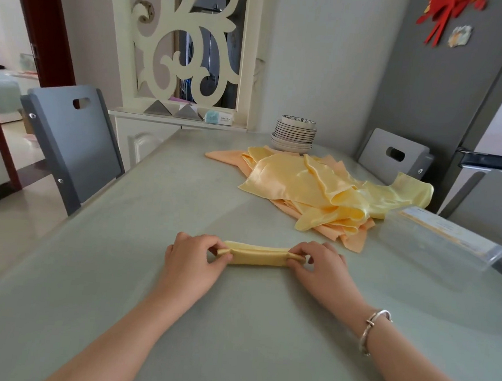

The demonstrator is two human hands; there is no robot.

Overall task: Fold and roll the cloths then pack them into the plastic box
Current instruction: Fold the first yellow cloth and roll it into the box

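Clearly mid-roll, the left hand point(190, 259) and right hand point(322, 265) each pinch an end of the yellow cloth point(257, 255) on the table point(150, 212), which next needs tight rolling before packing into the plastic box point(440, 237).
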